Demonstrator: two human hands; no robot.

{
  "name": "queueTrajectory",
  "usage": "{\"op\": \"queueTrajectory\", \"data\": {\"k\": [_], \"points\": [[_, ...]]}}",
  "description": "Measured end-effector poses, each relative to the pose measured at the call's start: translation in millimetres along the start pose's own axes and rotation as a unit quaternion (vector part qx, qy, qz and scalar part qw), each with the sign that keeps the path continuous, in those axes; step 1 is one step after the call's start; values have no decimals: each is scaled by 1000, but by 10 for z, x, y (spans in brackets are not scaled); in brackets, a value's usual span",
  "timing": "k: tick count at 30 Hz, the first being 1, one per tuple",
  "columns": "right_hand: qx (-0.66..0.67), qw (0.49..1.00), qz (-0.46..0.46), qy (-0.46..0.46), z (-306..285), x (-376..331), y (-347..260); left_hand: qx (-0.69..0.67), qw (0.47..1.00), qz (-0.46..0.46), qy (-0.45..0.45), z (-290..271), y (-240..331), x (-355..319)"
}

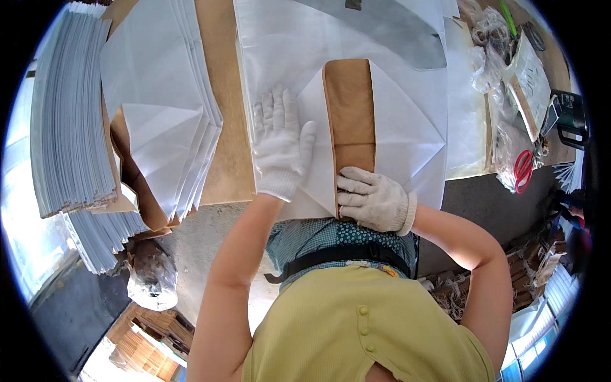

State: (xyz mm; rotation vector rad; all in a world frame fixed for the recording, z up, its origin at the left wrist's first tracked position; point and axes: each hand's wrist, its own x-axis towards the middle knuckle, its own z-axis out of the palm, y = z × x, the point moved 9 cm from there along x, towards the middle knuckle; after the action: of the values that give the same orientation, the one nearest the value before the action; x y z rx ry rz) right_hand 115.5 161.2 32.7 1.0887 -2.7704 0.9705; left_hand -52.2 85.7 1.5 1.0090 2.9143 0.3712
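A large white paper bag (407, 121) with a brown inner side lies before me, its end opened into a folded diamond shape. Down the middle of that end runs a brown strip (351, 108). My left hand (280, 143), in a white knit glove, rests flat on the white paper left of the strip, fingers stretched forward. Gloved likewise, my right hand (375, 199) lies over the near end of the strip, its fingers extended leftward across it. Neither hand has anything visible in its grasp. The paper directly under both palms is hidden.
Left of the bag are folded white bags (168, 146) and a tall stack of flat bags (70, 121). Red-handled scissors (523, 170), crumpled clear plastic (490, 32) and a dark green container (569, 114) sit at the right. A plastic-wrapped bundle (153, 280) is lower left.
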Motion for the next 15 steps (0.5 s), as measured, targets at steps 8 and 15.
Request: {"op": "queueTrajectory", "data": {"k": [8,15], "points": [[11,1000,-16,-11,-178,132,172,-56,993,106,-11,-40,500,456],[-261,893,337,142,-709,-514,818,-13,993,118,-24,-65,276,-34]]}}
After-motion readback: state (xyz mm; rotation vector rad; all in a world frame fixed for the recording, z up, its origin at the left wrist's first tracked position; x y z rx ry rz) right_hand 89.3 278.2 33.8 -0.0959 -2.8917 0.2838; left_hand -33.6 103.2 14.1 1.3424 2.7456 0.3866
